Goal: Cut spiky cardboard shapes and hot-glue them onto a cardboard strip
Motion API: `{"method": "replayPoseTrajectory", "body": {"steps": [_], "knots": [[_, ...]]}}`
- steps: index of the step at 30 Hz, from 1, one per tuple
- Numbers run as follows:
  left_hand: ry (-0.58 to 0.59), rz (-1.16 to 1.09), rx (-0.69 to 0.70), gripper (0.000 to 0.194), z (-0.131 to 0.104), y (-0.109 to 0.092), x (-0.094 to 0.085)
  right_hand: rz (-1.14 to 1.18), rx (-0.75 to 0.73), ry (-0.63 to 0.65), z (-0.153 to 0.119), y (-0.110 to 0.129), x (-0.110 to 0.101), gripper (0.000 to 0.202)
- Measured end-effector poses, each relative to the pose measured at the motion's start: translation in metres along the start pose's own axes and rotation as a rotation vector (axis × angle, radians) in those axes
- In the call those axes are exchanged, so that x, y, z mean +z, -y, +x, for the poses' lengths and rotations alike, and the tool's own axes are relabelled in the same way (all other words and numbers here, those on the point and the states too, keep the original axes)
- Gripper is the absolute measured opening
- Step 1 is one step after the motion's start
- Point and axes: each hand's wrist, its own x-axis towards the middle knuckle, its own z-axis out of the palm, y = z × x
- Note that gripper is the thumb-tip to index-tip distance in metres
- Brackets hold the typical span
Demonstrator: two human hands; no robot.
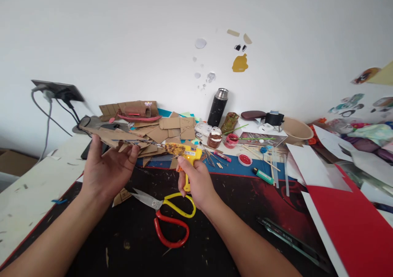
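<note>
My right hand (196, 176) grips a yellow hot glue gun (188, 156), its barrel stained brown and its nozzle pointing left. The nozzle reaches the right end of a flat cardboard piece (113, 136); whether they touch I cannot tell. That cardboard is held up from below by my left hand (107, 168), thumb on the near left edge and fingers curled at the right. Below both hands, a pair of scissors (156, 203) with one yellow and one red handle lies partly open on the dark mat. A small cardboard scrap (122, 196) lies by the blades.
Cardboard pieces (172, 125) are piled behind my hands. A black thermos (218, 107), paint jars (214, 137) and a green glue-like tube (263, 175) stand or lie beyond. A utility knife (291, 240) and red paper (344, 219) are at right; plugged cables (50, 113) hang at left.
</note>
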Motion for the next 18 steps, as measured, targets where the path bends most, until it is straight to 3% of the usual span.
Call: {"method": "replayPoseTrajectory", "body": {"steps": [7,18], "knots": [[0.033,0.009,0.094,0.047,0.0007,0.0021,-0.0012,-0.005,0.0,-0.003,0.0004,-0.0006,-0.0009,0.062],[0.024,0.016,0.059,0.04,0.0003,0.0001,-0.001,-0.009,0.002,-0.008,0.0,-0.0011,-0.0005,0.06]]}}
